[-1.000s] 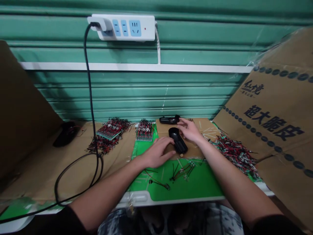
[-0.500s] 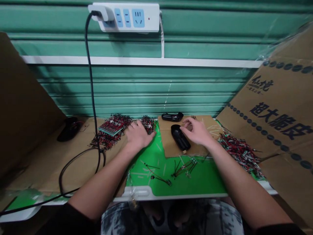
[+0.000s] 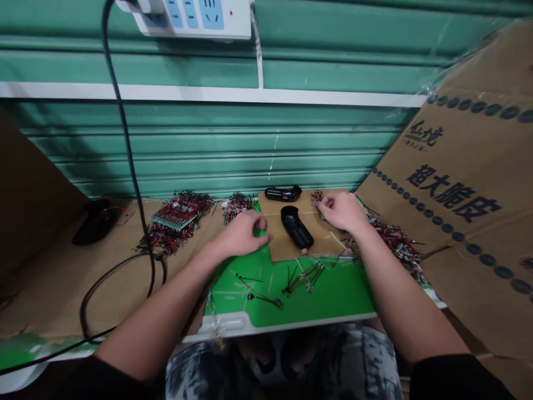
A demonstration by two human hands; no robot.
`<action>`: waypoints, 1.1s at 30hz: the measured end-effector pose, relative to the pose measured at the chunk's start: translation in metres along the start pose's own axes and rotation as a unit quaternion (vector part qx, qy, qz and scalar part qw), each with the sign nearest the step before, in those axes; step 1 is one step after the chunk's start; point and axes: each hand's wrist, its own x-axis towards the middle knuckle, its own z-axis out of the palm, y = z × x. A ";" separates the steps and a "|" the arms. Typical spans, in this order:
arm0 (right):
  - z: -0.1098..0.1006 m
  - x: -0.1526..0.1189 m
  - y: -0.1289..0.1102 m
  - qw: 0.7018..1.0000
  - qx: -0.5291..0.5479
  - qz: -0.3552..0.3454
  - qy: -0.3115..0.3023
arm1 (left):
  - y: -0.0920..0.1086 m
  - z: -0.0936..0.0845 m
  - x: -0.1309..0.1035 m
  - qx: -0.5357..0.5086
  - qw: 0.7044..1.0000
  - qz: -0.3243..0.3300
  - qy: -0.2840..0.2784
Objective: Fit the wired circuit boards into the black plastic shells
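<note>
A black curved plastic shell (image 3: 297, 228) lies on a cardboard piece (image 3: 283, 253) in the middle of the green table. My left hand (image 3: 245, 233) is just left of that cardboard, fingers curled and apart from the thumb, nothing visible between them. My right hand (image 3: 340, 210) is at the cardboard's right side, its thumb and forefinger pinched beside a small cluster of red and black wired parts (image 3: 316, 198); whatever the fingertips hold is too small to make out. Behind the shell lies a second black shell (image 3: 283, 193) with parts inside.
Piles of wired parts lie left (image 3: 179, 219) and right (image 3: 397, 244). Loose wires (image 3: 306, 276) rest near the front. A black cable (image 3: 127, 133) hangs at the left from a power strip (image 3: 191, 16). Cardboard walls (image 3: 458, 183) flank the table.
My left hand has drawn back from the small wire pile toward the front. My right hand has moved right, off the black shell, and its fingers have closed. The view has shifted.
</note>
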 end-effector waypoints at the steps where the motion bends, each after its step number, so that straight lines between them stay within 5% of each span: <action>1: 0.002 -0.001 -0.003 1.000 0.003 -0.015 -0.012 | 0.001 -0.004 -0.002 -0.052 0.995 0.033 -0.083; 3: 0.006 -0.003 -0.009 0.999 0.005 -0.038 -0.031 | 0.000 -0.011 -0.005 -0.111 0.966 0.049 -0.227; 6: 0.011 -0.006 -0.015 0.998 0.004 -0.050 -0.047 | -0.006 -0.021 -0.008 -0.135 0.932 0.050 -0.333; 11: 0.015 -0.009 -0.022 0.995 0.034 -0.057 -0.073 | -0.011 -0.024 -0.009 -0.180 0.901 0.081 -0.386; 16: 0.022 -0.012 -0.026 0.985 0.095 -0.063 -0.129 | -0.011 -0.018 -0.009 -0.176 0.902 0.074 -0.387; 19: 0.025 -0.015 -0.030 0.977 0.120 -0.065 -0.163 | -0.012 -0.019 -0.007 -0.208 0.902 0.082 -0.368; 23: 0.027 -0.019 -0.038 0.960 0.177 -0.047 -0.211 | -0.009 -0.022 -0.005 -0.391 0.865 0.048 -0.312; 25: 0.028 -0.021 -0.043 0.952 0.208 -0.039 -0.219 | -0.006 -0.021 -0.002 -0.467 0.850 0.027 -0.242; 30: 0.023 -0.031 -0.057 0.956 0.271 -0.071 -0.085 | -0.005 -0.013 0.006 -0.542 0.839 -0.009 -0.040; 33: 0.018 -0.041 -0.069 0.911 0.368 -0.090 -0.159 | -0.007 -0.007 0.009 -0.575 0.817 -0.032 0.021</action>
